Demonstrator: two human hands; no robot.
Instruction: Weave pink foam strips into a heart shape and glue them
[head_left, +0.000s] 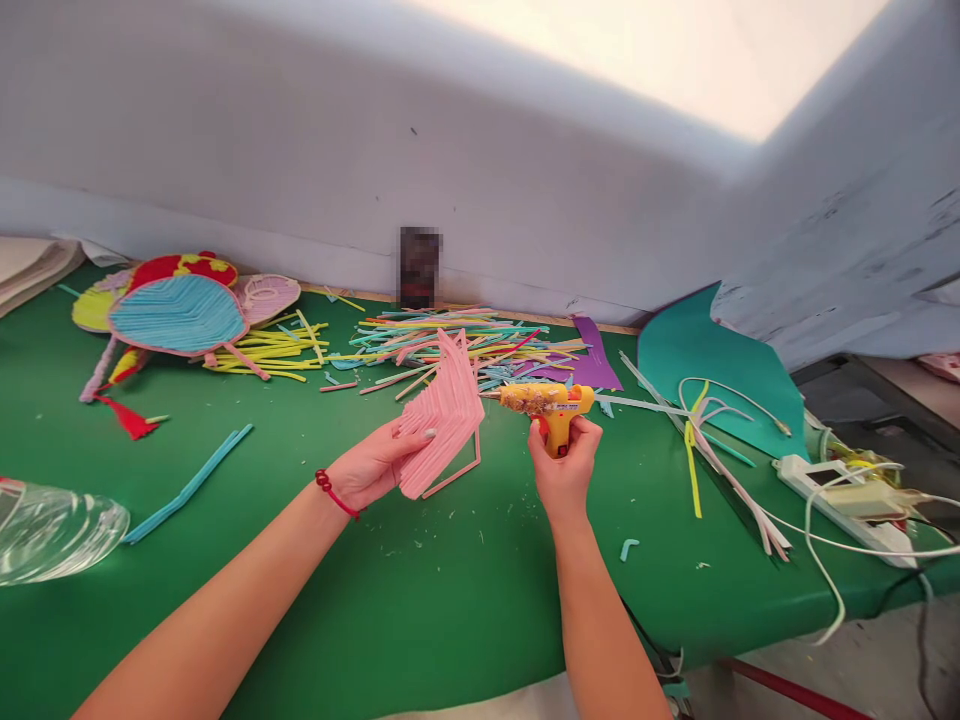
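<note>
My left hand grips a pink panel made of bent fuzzy strips, like pipe cleaners, laid side by side in a V pattern. One pink strip angles away from the panel's lower right edge. My right hand is wrapped round the handle of a yellow hot glue gun. Its nozzle points left, at or very near the panel's right edge; whether it touches I cannot tell. A pale glue stick projects from the gun's rear.
Loose coloured strips are heaped behind my hands. Finished fans lie at left, near blue strips and a clear bottle. At right are a teal sheet, bundled strips and a power strip with trailing cables.
</note>
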